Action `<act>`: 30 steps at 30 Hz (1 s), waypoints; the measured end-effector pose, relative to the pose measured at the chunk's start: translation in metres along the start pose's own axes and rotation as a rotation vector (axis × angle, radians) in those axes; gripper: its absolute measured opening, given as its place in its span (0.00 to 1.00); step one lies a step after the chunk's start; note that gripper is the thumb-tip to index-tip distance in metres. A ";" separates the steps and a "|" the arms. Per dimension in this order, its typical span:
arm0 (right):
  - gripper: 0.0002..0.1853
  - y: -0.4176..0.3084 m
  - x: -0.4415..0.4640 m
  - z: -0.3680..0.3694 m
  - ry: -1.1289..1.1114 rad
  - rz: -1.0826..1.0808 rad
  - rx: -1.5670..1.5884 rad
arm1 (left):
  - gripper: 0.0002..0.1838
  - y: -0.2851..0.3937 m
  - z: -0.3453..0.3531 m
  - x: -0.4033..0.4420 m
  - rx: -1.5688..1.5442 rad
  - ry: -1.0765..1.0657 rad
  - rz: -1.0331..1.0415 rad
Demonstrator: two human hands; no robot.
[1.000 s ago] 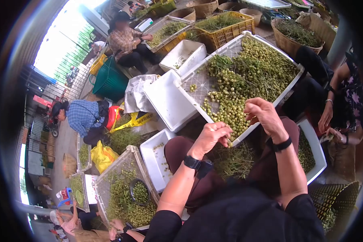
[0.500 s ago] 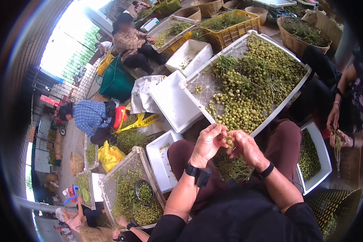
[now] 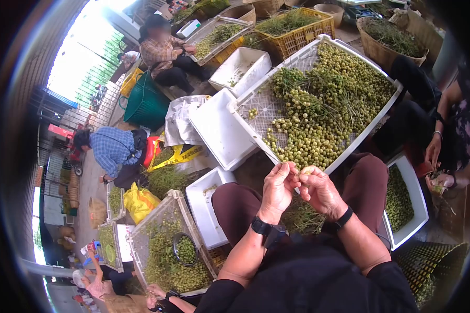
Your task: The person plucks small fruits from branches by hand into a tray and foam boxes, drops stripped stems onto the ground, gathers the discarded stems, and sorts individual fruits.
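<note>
My left hand and my right hand meet over my lap, by the near edge of a white mesh tray. My left thumb and fingers are pinched together, and what they hold is hidden. Between my right thumb and fingers shows a small green round fruit. The tray bears a heap of green-yellow round fruits, many still on thin stems. Below my hands, a bunch of bare green stems lies between my knees.
To my right, a white box holds green fruits; beside it a co-worker's hands handle stems. White bins stand left of the tray. Another fruit tray lies lower left. Baskets of stems stand behind, and other people sit around.
My hands have drawn closer together and shifted slightly down. The stem that stuck up from my left fingers and the fruits hanging between my hands no longer show. The view has shifted slightly.
</note>
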State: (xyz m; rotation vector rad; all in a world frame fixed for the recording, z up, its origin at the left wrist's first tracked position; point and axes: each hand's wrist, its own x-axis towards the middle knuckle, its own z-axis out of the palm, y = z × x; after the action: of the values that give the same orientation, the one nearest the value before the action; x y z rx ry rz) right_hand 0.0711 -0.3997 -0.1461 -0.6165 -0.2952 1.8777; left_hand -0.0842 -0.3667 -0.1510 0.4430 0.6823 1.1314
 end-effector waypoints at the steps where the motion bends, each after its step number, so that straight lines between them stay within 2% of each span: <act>1: 0.03 0.001 0.000 -0.001 0.002 0.008 0.064 | 0.13 -0.003 0.001 0.001 -0.025 0.011 -0.004; 6: 0.04 0.003 0.004 0.000 -0.018 0.010 0.306 | 0.12 -0.014 -0.003 0.007 -0.159 0.053 -0.037; 9: 0.06 0.010 0.015 -0.020 0.057 -0.022 0.386 | 0.11 -0.015 -0.010 0.013 -0.269 0.051 -0.032; 13: 0.10 0.000 0.023 -0.035 0.103 -0.126 0.181 | 0.11 0.005 -0.013 0.016 -0.269 0.045 0.020; 17: 0.14 -0.009 0.018 -0.013 0.103 -0.074 0.160 | 0.12 0.017 -0.011 0.016 -0.192 0.017 0.041; 19: 0.18 -0.014 0.015 -0.011 0.170 0.000 0.213 | 0.13 0.017 -0.007 0.011 -0.031 0.014 0.081; 20: 0.25 -0.011 0.017 -0.016 0.158 0.006 0.227 | 0.14 0.017 -0.006 0.008 0.048 0.007 0.100; 23: 0.27 -0.017 0.013 -0.011 0.155 0.006 0.320 | 0.15 0.021 -0.013 -0.001 0.310 0.035 0.115; 26: 0.28 -0.023 0.018 -0.025 0.218 -0.026 0.276 | 0.13 0.025 -0.032 -0.009 0.769 -0.003 0.106; 29: 0.27 -0.038 0.035 -0.049 0.360 -0.124 0.163 | 0.10 0.017 -0.062 -0.015 1.250 -0.234 0.156; 30: 0.27 -0.045 0.045 -0.059 0.373 -0.173 0.158 | 0.07 0.016 -0.062 -0.020 1.498 -0.306 0.267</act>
State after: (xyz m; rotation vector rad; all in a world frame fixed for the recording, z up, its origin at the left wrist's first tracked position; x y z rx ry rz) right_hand 0.1263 -0.3463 -0.1857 -0.7901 0.0424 1.5667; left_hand -0.1433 -0.3796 -0.1802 1.9667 1.1337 0.5691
